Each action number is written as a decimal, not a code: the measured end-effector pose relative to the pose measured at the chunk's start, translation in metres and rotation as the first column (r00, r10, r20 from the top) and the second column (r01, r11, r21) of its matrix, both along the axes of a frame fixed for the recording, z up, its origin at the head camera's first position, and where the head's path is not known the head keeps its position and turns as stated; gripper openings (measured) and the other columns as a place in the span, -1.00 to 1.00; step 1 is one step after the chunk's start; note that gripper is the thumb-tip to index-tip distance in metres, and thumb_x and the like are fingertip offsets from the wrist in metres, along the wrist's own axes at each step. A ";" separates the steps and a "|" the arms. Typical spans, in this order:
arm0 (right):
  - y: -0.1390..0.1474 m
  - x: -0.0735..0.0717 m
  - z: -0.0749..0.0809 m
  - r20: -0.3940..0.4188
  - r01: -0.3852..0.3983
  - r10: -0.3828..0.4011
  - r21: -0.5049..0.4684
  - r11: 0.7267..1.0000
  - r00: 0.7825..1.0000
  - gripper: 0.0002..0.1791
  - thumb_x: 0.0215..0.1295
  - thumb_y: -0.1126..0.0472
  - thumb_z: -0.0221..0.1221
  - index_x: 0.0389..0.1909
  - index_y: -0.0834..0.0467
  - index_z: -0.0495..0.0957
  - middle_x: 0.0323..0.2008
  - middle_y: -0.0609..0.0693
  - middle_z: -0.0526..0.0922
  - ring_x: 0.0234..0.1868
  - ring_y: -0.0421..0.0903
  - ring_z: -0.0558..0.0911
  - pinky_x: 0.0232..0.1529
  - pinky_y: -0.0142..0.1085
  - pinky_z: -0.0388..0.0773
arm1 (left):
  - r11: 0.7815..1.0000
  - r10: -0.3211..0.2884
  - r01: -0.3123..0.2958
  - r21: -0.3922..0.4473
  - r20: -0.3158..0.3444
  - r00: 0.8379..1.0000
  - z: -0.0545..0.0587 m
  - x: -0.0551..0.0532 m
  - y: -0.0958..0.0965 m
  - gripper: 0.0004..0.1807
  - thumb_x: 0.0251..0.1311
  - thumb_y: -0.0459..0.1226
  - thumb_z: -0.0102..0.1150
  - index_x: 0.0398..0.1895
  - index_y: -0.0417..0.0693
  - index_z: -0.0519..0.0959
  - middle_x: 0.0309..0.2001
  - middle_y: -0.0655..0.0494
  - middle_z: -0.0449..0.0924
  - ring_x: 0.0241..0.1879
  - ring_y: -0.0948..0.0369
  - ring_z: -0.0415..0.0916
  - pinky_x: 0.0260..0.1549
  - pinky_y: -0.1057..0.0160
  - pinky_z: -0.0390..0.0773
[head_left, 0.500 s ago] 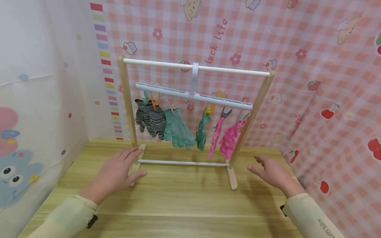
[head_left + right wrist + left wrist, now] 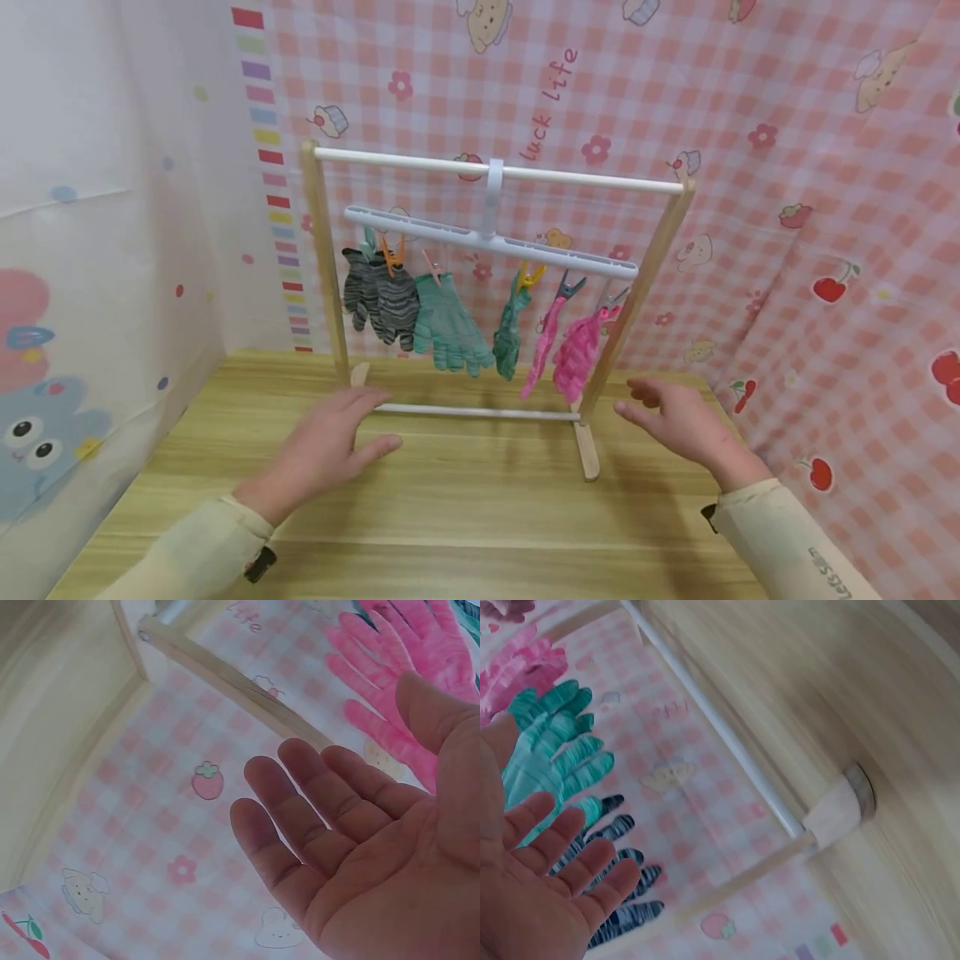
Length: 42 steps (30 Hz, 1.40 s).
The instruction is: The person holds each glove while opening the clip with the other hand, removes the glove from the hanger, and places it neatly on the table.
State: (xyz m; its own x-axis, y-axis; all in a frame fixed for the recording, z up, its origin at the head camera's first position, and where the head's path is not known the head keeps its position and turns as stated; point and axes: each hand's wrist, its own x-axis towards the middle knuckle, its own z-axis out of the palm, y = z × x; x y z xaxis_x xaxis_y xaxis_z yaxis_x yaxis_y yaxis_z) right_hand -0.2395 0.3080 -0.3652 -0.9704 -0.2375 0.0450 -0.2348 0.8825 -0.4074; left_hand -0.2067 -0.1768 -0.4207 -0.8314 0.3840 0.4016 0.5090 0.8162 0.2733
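A wooden rack (image 2: 322,250) with a white top bar (image 2: 585,179) stands on the table, and a pale blue clip hanger (image 2: 420,227) hooks over the bar. Clothespins hold gloves on it: grey-and-black striped gloves (image 2: 395,308), teal gloves (image 2: 452,329) and pink gloves (image 2: 576,357). My left hand (image 2: 322,446) is in front of the rack's left foot, fingers fairly straight, holding nothing. To the right of the rack, my right hand (image 2: 678,421) hovers with relaxed fingers and holds nothing. The right wrist view shows its palm (image 2: 382,885) with the pink gloves (image 2: 375,660) beyond.
The wooden table (image 2: 480,508) stretches out in front of the rack. A pink checked cloth (image 2: 720,75) hangs behind and on the right; a white printed cloth (image 2: 172,275) hangs on the left. A lower white rod (image 2: 465,412) joins the rack's feet.
My left hand has moved right, in front of the left foot and the end of the lower rod. The right hand has shifted slightly left. The gloves and rack look unmoved.
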 end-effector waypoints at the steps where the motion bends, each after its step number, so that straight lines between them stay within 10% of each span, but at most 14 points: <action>1: 0.000 0.000 0.002 -0.014 -0.001 0.001 -0.001 1.000 1.000 -0.21 0.58 -0.25 0.16 0.46 0.34 0.46 0.30 0.38 0.65 0.28 0.35 0.66 0.19 0.23 0.64 | 1.000 -0.010 0.010 0.012 0.007 1.000 -0.001 0.001 0.003 -0.33 0.37 0.08 0.40 0.40 -0.10 0.57 0.33 -0.12 0.65 0.34 -0.16 0.58 0.30 -0.26 0.57; 22: 0.007 -0.007 0.064 -0.128 -0.002 -0.018 -0.157 0.988 0.992 -0.33 0.63 -0.19 0.11 0.45 0.24 0.50 0.25 0.28 0.71 0.19 0.22 0.73 0.13 0.15 0.69 | 0.943 -0.242 0.209 0.259 0.103 0.965 -0.018 0.017 0.101 -0.44 0.44 0.04 0.34 0.37 -0.01 0.58 0.33 0.00 0.65 0.35 0.01 0.59 0.29 -0.09 0.62; 29: 0.004 -0.009 0.070 -0.152 -0.021 -0.010 -0.199 0.980 0.988 -0.38 0.63 -0.17 0.13 0.40 0.23 0.55 0.19 0.24 0.76 0.12 0.16 0.76 -0.09 -0.48 0.61 | 0.902 -0.308 0.239 0.359 0.149 0.939 -0.010 0.015 0.128 -0.45 0.48 0.00 0.31 0.39 -0.06 0.56 0.36 0.00 0.63 0.27 0.08 0.63 0.18 0.03 0.69; 42: -0.015 -0.018 0.078 -0.157 0.026 -0.061 -0.217 0.976 0.986 -0.26 0.59 -0.28 0.12 0.47 0.20 0.47 0.23 0.25 0.71 0.16 0.17 0.74 0.07 0.01 0.70 | 0.866 -0.339 0.200 0.459 0.245 0.908 0.003 0.007 0.163 -0.39 0.51 0.02 0.26 0.48 -0.03 0.47 0.41 0.05 0.58 0.33 0.07 0.58 0.25 0.09 0.66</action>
